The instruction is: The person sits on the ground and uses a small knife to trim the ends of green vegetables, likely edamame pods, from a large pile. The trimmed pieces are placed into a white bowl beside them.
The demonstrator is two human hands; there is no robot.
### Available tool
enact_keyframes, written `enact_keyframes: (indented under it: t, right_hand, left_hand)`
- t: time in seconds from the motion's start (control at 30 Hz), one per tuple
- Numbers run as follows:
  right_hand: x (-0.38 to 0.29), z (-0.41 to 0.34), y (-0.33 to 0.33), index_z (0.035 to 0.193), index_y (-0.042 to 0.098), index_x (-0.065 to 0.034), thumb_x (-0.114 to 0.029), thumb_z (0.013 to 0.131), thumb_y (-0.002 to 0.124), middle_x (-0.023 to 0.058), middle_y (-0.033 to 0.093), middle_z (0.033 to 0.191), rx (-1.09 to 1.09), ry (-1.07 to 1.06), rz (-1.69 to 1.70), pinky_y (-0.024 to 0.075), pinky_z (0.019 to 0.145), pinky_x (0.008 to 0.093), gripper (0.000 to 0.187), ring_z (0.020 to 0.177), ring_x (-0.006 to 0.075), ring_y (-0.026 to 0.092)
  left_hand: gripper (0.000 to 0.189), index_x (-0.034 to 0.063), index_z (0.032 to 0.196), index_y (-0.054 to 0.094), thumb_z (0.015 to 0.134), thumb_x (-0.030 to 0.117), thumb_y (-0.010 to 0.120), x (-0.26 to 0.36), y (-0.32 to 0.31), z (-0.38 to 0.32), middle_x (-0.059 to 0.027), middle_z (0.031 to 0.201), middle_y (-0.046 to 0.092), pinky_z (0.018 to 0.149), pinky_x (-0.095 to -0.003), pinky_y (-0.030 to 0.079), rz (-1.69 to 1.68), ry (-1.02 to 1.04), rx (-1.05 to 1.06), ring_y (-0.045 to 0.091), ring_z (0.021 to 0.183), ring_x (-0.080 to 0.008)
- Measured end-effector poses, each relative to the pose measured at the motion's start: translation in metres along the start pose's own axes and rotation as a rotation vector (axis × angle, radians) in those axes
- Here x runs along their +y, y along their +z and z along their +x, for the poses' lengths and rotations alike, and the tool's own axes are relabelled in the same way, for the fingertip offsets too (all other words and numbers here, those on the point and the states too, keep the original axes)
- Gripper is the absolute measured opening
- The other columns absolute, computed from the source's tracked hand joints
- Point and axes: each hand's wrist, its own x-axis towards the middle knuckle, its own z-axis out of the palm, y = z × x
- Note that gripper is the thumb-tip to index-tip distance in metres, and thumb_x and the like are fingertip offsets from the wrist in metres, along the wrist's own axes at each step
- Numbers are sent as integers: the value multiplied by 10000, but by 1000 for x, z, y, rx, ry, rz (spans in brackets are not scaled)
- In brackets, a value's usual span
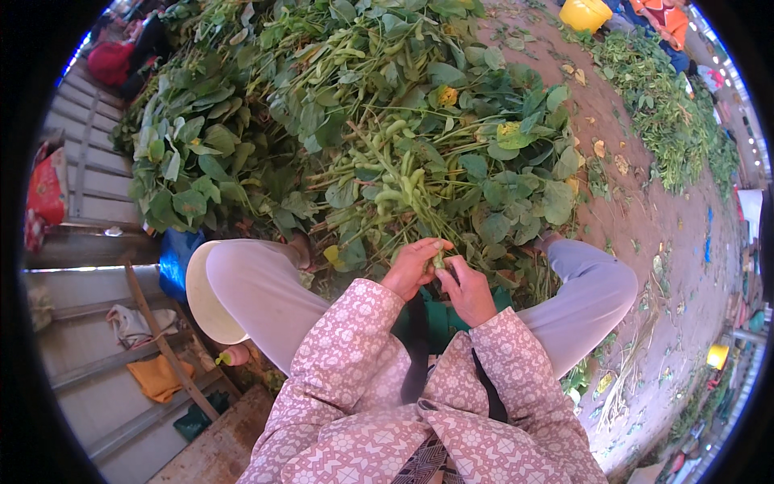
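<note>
Between my knees, my left hand [412, 267] grips a leafless soybean stalk, whose clusters of plump green pods [413, 189] extend away from me over the pile. My right hand [470, 291] is close beside it, thumb and fingers pinched at a green pod [438, 260] near the left fingertips. The fingers partly cover this pod and the near end of the stalk. Beyond both hands lies a heap of cut soybean plants [357, 78] with leaves, stems and many pods. Beneath my wrists, partly hidden by them, is a dark green container or bag [444, 323].
A pale bucket [208, 314] stands against my left knee, near a blue plastic bag [179, 264]. At left, a wooden pole [163, 345] leans by cloths on a panelled wall. Far right, a person in orange [668, 24] sits by another plant heap [671, 115] and a yellow bucket [585, 14].
</note>
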Motion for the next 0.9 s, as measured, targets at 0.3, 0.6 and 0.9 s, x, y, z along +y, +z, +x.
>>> enact_keyframes:
  t: [0.3, 0.6, 0.9]
  right_hand:
    - [-7, 20, -4, 887, 557, -59, -225, 874, 602, 171, 619, 741, -119, -159, -425, 493, 612, 457, 172, 693, 374, 619]
    - [-32, 82, -35, 873, 626, -31, -331, 820, 690, 122, 612, 690, -160, 56, -95, 475, 599, 372, 312, 617, 278, 599]
    - [-34, 146, -32, 802, 620, 59, -345, 769, 658, 201, 627, 750, -335, 108, -255, 466, 668, 407, 408, 676, 334, 589]
  left_hand:
    - [296, -14, 1078, 616, 954, 194, 445, -9, -6, 6, -98, 960, 645, 670, -280, 528, 33, -58, 26, 630, 821, -163]
    - [310, 30, 1162, 622, 884, 82, 495, -10, -20, 5, 2, 957, 592, 570, -183, 366, -77, -114, -44, 500, 747, -60]
    - [253, 4, 1126, 629, 899, 95, 564, -12, -18, 9, 12, 850, 611, 532, -174, 349, -4, -129, -54, 491, 657, -51]
